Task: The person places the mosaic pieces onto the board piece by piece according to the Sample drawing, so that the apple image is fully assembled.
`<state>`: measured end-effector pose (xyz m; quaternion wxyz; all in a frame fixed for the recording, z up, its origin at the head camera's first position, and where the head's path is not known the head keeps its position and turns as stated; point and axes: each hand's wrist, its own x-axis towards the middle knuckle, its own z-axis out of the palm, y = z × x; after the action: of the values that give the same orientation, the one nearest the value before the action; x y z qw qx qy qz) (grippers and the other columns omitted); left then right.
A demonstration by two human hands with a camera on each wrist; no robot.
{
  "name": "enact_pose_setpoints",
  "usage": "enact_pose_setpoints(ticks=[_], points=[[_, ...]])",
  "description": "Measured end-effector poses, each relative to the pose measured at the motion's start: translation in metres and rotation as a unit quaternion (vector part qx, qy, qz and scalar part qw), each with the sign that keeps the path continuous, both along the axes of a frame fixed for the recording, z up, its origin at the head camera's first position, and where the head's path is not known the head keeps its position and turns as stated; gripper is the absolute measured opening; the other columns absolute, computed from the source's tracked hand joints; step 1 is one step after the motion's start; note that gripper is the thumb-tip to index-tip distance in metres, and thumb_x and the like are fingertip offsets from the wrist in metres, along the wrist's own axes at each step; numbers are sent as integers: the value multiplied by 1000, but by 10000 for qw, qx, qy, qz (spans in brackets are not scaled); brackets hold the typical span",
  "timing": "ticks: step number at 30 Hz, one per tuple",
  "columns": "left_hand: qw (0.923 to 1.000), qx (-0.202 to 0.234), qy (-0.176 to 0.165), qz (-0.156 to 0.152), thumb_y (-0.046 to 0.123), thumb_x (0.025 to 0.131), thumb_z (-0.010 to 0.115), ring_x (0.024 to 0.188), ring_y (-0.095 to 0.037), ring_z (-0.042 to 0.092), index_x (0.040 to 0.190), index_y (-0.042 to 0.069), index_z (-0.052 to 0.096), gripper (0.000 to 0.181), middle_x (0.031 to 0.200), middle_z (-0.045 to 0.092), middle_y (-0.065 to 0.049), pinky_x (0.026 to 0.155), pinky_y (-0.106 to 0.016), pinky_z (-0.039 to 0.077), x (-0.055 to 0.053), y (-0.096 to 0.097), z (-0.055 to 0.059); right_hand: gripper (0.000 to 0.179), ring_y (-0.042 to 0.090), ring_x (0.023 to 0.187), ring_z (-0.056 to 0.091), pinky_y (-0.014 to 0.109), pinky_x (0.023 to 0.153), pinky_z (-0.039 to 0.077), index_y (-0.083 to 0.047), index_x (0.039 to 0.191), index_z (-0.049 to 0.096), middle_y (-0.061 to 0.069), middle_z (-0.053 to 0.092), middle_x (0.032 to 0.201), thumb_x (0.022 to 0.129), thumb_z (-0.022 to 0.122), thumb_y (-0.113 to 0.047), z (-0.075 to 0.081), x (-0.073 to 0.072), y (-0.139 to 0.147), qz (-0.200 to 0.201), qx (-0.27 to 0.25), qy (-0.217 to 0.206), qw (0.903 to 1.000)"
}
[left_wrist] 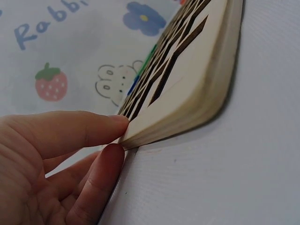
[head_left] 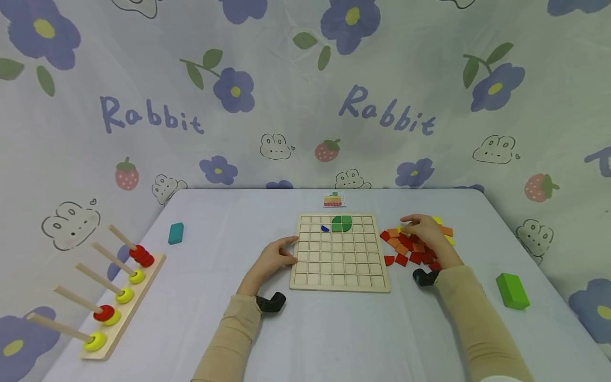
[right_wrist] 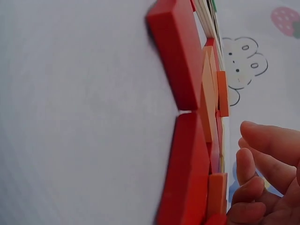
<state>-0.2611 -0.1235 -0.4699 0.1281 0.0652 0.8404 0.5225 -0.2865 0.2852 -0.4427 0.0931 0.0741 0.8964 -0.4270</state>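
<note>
A wooden grid board (head_left: pixel 334 265) lies flat on the table. Green pieces (head_left: pixel 341 224) form a leaf-like shape in its upper cells, and a small blue piece (head_left: pixel 325 228) sits to their left. My left hand (head_left: pixel 275 258) touches the board's left edge, thumb and finger spread; the left wrist view shows the fingertips at the wooden rim (left_wrist: pixel 201 105). Over a loose pile of red pieces (head_left: pixel 416 258) and orange pieces (head_left: pixel 402 248) hovers my right hand (head_left: pixel 424 232). Its fingers (right_wrist: pixel 274 140) are bent and apart, with nothing visible between them in the right wrist view.
Behind the board lies a small pattern card (head_left: pixel 333 199). A peg rack (head_left: pixel 138 297) with red and yellow beads stands at the left, near a teal block (head_left: pixel 175 233). At the right lies a green block (head_left: pixel 513 291). Yellow pieces (head_left: pixel 450 240) show beyond the right hand.
</note>
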Motion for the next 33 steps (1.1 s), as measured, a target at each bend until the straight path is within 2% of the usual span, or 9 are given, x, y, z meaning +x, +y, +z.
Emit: enact_pose_setpoints(ticks=[6,13,19,26,30,33], points=[[10000,-6,-15,7,6,74,73,69,-15,53,133,15,52,63,80,59,-8,58,-27,43,0,0,1,47,29,96,49,38,83,41,-2,129,51,20,53,113,87,62,-18,-6,-2,3,97,121,-83,9998],[10000,-18,-28,-11,8,74,74,69,-15,53,133,16,52,63,80,60,-8,58,-27,43,0,-2,1,39,31,95,47,43,84,40,0,119,59,18,55,105,85,64,-18,-3,-2,0,359,698,48,9969],[10000,-39,-15,-24,7,75,74,69,-15,53,133,16,52,63,79,59,-8,58,-27,43,0,-2,2,41,35,103,47,50,91,38,0,121,57,23,53,115,86,63,-19,2,0,-4,349,760,-133,9964],[10000,-20,18,-48,7,74,74,69,-15,53,133,15,52,62,79,59,-8,58,-27,43,0,-2,1,38,35,96,47,48,85,40,4,115,58,23,53,108,85,63,-19,5,2,-6,465,1066,-2,9932],[10000,40,6,-69,7,75,74,69,-15,52,133,14,52,62,80,59,-8,59,-27,43,0,-2,0,32,33,93,47,46,83,40,1,109,58,22,53,106,85,63,-19,5,3,-5,458,1044,72,9935],[10000,27,-7,-66,7,75,74,69,-15,52,133,15,52,62,79,59,-8,59,-27,43,1,-2,0,31,31,90,49,43,81,41,0,111,57,21,55,106,87,62,-19,6,4,-6,411,786,77,9960]])
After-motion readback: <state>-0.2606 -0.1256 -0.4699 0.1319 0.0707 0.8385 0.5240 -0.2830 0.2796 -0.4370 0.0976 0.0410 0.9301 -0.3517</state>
